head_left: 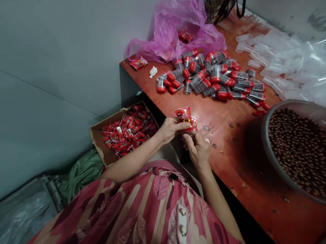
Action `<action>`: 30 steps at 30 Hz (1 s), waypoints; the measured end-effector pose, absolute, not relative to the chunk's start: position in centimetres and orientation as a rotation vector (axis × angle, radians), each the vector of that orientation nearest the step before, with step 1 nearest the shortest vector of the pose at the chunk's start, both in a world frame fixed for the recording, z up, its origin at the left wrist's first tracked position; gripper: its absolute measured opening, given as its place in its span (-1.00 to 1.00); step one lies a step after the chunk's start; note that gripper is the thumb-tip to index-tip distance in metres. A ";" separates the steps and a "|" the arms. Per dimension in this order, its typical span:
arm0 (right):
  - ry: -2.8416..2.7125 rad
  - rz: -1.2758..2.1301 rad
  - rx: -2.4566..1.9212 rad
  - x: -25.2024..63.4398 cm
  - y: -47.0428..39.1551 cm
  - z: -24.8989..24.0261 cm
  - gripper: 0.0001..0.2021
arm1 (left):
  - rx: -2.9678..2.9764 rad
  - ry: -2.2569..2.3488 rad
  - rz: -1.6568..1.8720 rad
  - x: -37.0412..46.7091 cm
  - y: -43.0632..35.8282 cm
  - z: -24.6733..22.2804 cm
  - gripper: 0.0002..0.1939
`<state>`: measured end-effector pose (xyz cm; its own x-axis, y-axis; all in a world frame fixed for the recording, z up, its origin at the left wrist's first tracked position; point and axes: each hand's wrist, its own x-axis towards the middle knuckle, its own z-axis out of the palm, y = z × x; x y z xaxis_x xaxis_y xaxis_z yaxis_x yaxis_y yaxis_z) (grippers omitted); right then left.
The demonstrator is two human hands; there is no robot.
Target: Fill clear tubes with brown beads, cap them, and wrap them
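Note:
Over the front edge of the table, my left hand [170,130] pinches a small red printed packet [183,114] between thumb and fingers. My right hand [197,149] is closed at the packet's lower edge, thumb against the curled fingers; what lies under them is hidden. Just beyond the hands is a heap of clear tubes with red caps [199,78], filled with dark balls. A cardboard box [97,140] of similar red packets [127,130] sits below on the left.
A grey tub [266,133] of brown balls [303,150] stands on the red table [233,156] at right. Clear empty tubes [292,68] are piled behind it. A pink plastic bag [172,22] lies at the back by the wall, near a loose red packet [139,63].

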<state>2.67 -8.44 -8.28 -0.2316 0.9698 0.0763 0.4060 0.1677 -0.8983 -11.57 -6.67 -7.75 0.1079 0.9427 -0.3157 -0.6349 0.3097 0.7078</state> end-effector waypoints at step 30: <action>-1.444 1.364 -1.192 2.6 -8.7 -8.9 -0.77 | 0.509 0.773 1.194 -11.5 -6.8 -7.4 -0.58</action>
